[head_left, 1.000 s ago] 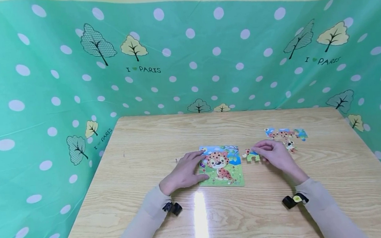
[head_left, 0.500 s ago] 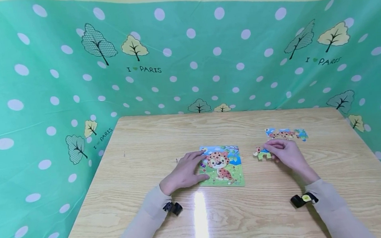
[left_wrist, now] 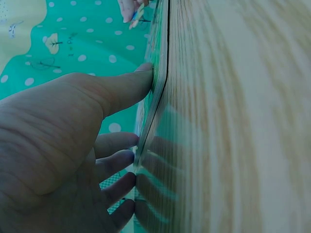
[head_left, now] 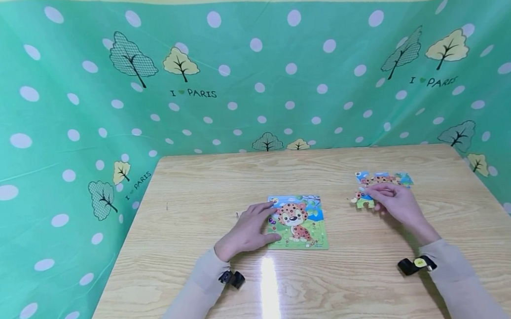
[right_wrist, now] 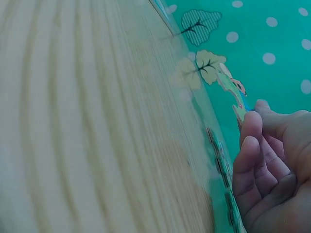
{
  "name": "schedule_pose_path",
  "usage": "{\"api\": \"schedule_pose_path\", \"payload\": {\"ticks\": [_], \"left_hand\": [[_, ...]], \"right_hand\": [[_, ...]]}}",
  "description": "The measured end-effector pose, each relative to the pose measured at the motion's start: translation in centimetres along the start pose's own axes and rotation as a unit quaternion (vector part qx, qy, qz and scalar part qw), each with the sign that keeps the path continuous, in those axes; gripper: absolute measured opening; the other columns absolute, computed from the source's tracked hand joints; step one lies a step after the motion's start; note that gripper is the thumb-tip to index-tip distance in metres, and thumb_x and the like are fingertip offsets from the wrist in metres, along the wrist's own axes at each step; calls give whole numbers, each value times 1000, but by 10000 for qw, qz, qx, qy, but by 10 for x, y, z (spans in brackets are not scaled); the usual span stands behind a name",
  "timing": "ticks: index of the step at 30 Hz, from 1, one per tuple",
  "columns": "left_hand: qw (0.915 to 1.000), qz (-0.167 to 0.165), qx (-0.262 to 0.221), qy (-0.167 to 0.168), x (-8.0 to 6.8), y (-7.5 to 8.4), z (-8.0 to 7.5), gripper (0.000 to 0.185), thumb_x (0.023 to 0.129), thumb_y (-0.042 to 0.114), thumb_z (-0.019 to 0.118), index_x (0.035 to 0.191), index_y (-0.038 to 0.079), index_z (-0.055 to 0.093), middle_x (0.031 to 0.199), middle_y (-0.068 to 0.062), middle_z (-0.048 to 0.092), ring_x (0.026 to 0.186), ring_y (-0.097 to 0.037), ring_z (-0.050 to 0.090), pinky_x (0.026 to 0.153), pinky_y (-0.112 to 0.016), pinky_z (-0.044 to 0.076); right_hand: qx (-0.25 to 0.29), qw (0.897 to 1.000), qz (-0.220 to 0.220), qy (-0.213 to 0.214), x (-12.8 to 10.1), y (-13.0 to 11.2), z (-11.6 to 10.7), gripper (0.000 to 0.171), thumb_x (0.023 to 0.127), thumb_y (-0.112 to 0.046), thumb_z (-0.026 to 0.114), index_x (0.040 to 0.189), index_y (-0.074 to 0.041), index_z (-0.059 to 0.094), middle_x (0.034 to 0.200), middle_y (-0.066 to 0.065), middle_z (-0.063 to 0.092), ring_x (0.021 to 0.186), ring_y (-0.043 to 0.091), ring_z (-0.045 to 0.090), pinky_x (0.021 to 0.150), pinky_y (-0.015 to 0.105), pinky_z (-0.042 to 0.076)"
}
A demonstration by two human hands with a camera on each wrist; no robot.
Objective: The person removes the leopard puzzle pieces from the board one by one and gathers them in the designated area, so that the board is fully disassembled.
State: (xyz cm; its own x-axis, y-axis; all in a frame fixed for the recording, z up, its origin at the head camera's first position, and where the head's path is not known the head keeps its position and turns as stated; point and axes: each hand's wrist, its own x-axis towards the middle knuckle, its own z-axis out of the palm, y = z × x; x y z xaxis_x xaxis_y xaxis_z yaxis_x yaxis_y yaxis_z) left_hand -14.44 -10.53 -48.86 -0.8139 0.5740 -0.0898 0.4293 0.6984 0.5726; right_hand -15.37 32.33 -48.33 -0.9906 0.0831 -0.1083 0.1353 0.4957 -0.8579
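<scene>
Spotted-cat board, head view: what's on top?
The left hand rests on the spotted-cat board along its left edge. The cat's face shows; whatever is printed under the fingers is covered.
</scene>
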Motion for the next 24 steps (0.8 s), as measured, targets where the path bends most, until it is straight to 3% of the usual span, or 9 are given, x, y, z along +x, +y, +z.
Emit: {"api": "schedule_pose_path", "payload": {"ticks": [15, 24], "left_hand": [[10000, -3, 15, -19, 0, -1, 3, 81, 97, 49, 74, 163, 11, 44, 176, -6, 31, 162, -36, 27, 131, -64, 23], [10000, -15, 15, -22, 1, 1, 0, 81, 97, 48, 75, 162, 11, 45, 175, -7, 32, 161, -37, 28, 131, -63, 23]], "right_hand": [[3, 9991, 375, 171, 1, 18, -32, 61, 108, -39, 63, 145, 9, 55, 80, -21, 72, 68, 4, 66, 61, 24, 61], [38, 9962, 709, 504, 3, 30, -52, 54, 107, -42, 64, 141, 0, 61, 81, -27, 69, 72, 2, 65, 63, 22, 60]]}}
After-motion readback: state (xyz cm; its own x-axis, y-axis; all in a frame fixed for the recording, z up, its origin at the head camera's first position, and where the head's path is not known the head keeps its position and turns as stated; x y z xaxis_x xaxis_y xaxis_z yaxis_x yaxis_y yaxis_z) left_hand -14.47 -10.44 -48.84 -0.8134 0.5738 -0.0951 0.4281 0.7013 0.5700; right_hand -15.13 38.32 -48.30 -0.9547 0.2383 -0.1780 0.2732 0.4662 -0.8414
